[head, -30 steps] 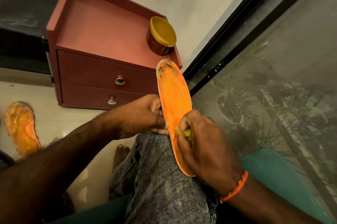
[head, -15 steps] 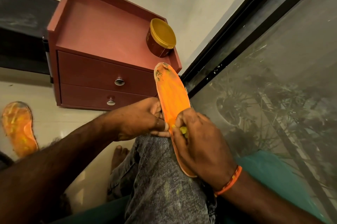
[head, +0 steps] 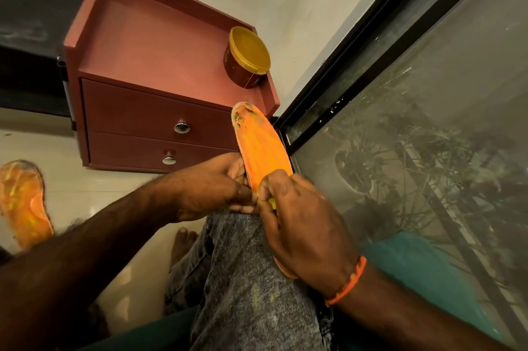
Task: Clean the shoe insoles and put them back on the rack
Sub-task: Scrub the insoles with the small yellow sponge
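We grip the insole (head: 264, 148) firmly at its edge with our left hand (head: 217, 182); our right hand (head: 303, 225), clenched on a small yellow scrubber (head: 273, 203), should rub toward the stained toe.

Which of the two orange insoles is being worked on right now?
The insole on the knee, gripped by the left hand and rubbed by the right hand. The other insole lies untouched on the floor.

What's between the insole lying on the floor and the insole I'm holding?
In the head view, your left forearm crosses that stretch between the floor insole and the held insole, over bare pale floor, with the red drawer unit behind.
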